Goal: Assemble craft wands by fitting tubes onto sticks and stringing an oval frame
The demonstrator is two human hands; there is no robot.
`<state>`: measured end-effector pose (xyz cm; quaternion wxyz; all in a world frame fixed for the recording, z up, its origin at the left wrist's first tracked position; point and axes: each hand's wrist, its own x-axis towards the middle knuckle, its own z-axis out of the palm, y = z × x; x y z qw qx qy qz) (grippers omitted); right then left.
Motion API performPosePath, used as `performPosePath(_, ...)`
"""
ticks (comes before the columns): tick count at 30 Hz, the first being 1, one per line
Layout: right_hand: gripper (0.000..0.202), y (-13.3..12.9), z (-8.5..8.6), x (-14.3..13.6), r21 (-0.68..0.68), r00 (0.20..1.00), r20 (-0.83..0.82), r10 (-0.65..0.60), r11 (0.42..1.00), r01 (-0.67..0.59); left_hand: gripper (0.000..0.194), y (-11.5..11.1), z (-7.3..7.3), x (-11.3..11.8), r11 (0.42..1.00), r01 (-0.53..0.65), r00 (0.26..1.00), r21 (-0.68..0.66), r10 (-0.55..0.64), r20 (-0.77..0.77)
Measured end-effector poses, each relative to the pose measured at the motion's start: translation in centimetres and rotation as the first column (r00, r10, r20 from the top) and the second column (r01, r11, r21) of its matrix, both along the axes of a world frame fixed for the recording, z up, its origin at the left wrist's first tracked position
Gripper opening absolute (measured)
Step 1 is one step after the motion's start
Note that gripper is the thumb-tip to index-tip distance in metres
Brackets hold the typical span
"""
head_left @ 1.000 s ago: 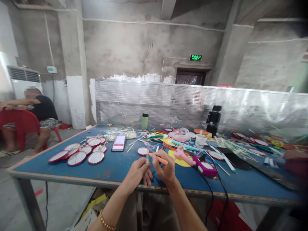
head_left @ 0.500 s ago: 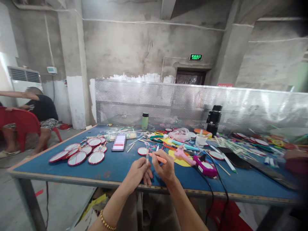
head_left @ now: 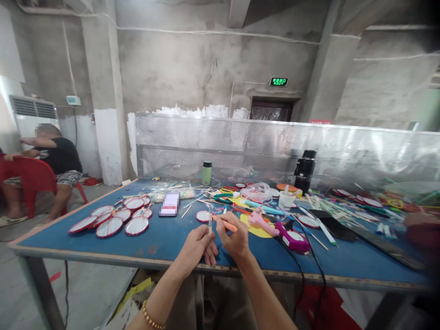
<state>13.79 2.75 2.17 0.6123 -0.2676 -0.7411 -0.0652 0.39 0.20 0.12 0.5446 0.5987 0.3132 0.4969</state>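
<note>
Near the table's front edge, my left hand [head_left: 200,244] pinches a thin whitish strip [head_left: 210,222] that stands upright between thumb and fingers. My right hand [head_left: 234,235] is closed round an orange pen [head_left: 228,225], its tip pointing left at the strip. Whether the tip touches the strip is too small to tell. Just behind my left hand lies a round white disc with a red rim [head_left: 202,216]. A yellow sheet [head_left: 260,231] lies to the right of my right hand, partly under a pink glue gun [head_left: 261,222].
Red-rimmed discs [head_left: 109,227] are heaped on the left of the blue table [head_left: 161,250], near a phone [head_left: 169,204]. A purple tape measure [head_left: 292,237], white cup [head_left: 286,200], black flask [head_left: 305,172] and green bottle [head_left: 206,173] stand or lie beyond. A person [head_left: 60,153] sits far left.
The seated person's arm at far left has drawn in and bent. My hands, the strip and the pen have hardly moved; the view has shifted slightly.
</note>
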Motion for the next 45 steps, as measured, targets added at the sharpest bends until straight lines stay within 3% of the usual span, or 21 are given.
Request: performPosePath(45, 0.012, 0.40, -0.31, -0.02, 0.010, 1.000, 0.005, 0.001, 1.000, -0.001, 0.025, 0.08, -0.04, -0.03, 1.000, -0.004, 1.000, 0.010, 0.004, -0.017)
